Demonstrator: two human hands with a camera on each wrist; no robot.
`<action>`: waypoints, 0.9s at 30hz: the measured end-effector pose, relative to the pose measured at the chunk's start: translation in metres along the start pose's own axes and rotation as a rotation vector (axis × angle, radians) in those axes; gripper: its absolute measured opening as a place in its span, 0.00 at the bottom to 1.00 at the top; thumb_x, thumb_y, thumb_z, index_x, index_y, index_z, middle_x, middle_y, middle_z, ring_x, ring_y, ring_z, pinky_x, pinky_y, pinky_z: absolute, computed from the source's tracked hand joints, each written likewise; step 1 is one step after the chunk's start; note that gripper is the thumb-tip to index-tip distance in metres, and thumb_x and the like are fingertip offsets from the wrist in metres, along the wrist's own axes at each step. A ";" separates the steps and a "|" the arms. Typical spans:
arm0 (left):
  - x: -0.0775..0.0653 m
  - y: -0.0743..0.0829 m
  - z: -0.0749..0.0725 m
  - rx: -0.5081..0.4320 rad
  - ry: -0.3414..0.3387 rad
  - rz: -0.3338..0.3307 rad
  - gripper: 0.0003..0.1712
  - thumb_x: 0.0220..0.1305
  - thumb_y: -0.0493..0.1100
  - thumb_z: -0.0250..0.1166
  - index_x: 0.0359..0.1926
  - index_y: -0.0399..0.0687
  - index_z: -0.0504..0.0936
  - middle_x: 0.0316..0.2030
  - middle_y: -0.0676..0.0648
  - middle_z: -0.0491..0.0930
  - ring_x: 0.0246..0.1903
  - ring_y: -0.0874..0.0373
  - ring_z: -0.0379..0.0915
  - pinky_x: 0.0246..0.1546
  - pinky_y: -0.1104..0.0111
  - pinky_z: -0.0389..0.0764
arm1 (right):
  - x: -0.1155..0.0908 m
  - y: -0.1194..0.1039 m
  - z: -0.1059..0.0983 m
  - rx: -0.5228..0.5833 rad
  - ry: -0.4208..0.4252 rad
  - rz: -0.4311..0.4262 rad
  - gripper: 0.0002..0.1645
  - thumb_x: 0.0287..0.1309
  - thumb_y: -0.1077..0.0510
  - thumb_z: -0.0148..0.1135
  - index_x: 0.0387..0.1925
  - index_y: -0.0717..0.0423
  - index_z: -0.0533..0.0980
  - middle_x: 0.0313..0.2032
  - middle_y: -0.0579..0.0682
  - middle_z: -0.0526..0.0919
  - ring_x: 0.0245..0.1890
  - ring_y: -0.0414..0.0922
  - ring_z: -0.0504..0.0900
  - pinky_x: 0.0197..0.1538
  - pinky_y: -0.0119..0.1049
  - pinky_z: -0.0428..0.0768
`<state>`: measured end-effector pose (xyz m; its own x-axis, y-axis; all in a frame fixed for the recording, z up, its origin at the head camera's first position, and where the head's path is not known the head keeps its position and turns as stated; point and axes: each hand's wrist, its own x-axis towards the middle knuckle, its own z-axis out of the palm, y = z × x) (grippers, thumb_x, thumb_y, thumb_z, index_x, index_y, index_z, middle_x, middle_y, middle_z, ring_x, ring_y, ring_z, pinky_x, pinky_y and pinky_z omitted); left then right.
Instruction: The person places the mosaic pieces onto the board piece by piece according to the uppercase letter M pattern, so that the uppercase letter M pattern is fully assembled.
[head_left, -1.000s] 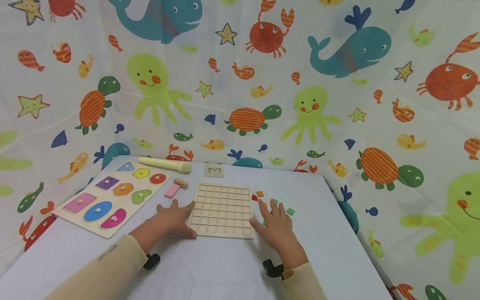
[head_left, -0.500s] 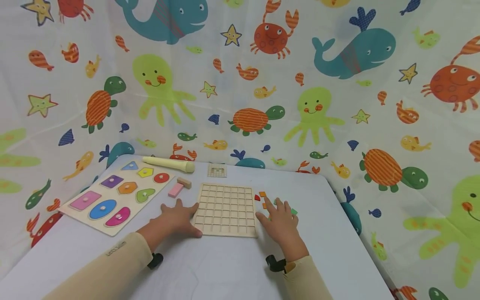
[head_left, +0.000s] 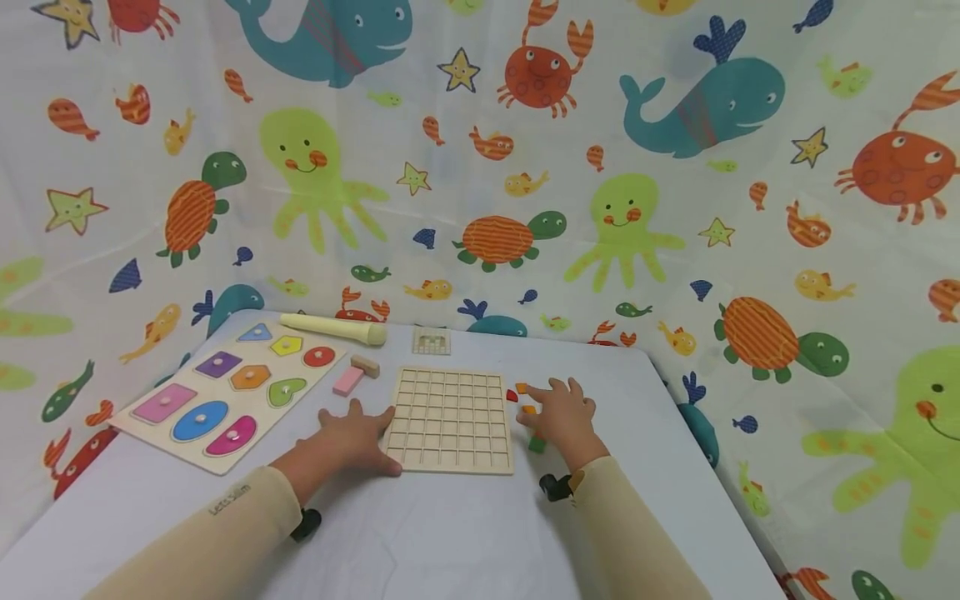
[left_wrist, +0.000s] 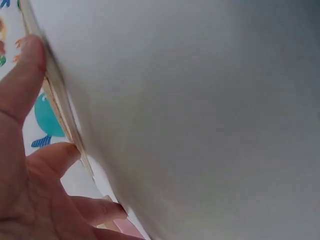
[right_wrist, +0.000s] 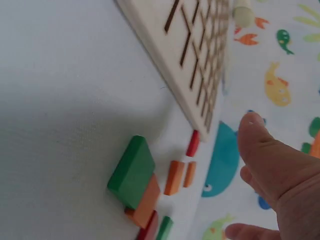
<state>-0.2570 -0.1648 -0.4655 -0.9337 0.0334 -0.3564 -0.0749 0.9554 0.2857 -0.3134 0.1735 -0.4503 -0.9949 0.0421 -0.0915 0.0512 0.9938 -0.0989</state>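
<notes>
My left hand (head_left: 348, 442) is spread beside a wooden grid board (head_left: 450, 422), its thumb and index finger at the board's left edge. In the left wrist view, fingertips (left_wrist: 70, 152) touch the thin edge. My right hand (head_left: 561, 419) hovers over small coloured tiles right of the board, fingers loosely bent, with nothing held between them. These tiles show in the right wrist view: a green tile (right_wrist: 132, 172) overlapping an orange tile (right_wrist: 146, 202), a red tile (right_wrist: 193, 143) by the board's corner, and several others. From above, the hand hides part of the group.
A shape puzzle board (head_left: 281, 429) with knobbed pieces lies at the left. Behind it are a pale yellow stick (head_left: 330, 327), a pink block (head_left: 347, 381) and a brown block (head_left: 365, 365). A small patterned square (head_left: 431, 341) sits at the back, before a printed cloth (head_left: 480, 167).
My right hand has shifted slightly forward and its fingers have drawn in, uncovering a green tile near its wrist. The left hand stays at the grid board's edge.
</notes>
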 end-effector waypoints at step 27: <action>-0.005 0.005 -0.001 -0.048 0.000 -0.031 0.67 0.44 0.70 0.83 0.83 0.67 0.62 0.82 0.25 0.47 0.74 0.08 0.37 0.54 0.09 0.54 | 0.044 -0.014 0.014 0.075 -0.016 -0.083 0.37 0.62 0.36 0.73 0.72 0.33 0.77 0.80 0.58 0.65 0.83 0.70 0.47 0.78 0.74 0.57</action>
<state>-0.2530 -0.1608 -0.4620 -0.9306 0.0036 -0.3661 -0.1210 0.9407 0.3170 -0.3570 0.1604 -0.4666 -0.9946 -0.0418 -0.0955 -0.0239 0.9832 -0.1809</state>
